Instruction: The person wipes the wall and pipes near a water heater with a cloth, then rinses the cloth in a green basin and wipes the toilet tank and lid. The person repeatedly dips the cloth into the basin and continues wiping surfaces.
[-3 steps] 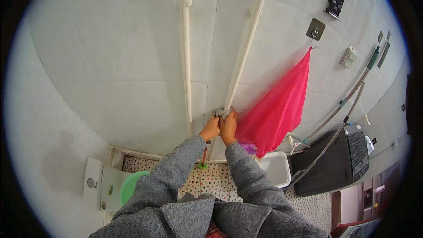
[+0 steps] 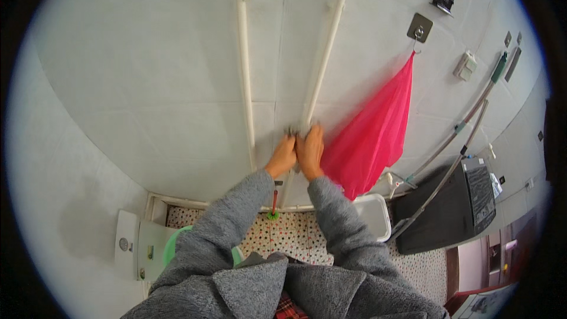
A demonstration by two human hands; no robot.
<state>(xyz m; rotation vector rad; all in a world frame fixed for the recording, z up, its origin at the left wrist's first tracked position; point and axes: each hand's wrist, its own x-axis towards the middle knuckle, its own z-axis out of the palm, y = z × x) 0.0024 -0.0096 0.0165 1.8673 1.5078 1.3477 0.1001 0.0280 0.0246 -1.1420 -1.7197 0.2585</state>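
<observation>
Both my hands are closed around the slanted white pipe (image 2: 327, 53) low on the tiled wall. Between them is a crumpled grey cloth (image 2: 291, 132), mostly covered by the fingers and blurred. My left hand (image 2: 283, 156) grips it on the pipe's left side, and my right hand (image 2: 310, 150) presses from the right, its fingers curled around the pipe. A second white pipe (image 2: 245, 53) runs down the wall, left of my hands. Close to my right hand hangs a bright pink bag or cloth (image 2: 378, 130) on a wall hook (image 2: 419, 31).
On the right stand a dark washing machine (image 2: 440, 207), a long grey pole (image 2: 437, 183) and a white basin (image 2: 373, 217). A tap (image 2: 393, 184) sits behind the basin. A red-handled brush (image 2: 273, 205) is below my hands. A green basin (image 2: 171, 245) is at lower left by a white cabinet (image 2: 126, 242).
The head view has tilted slightly. My hands have shifted a little up along the pipe and moved slightly apart. Less of the grey cloth shows between them.
</observation>
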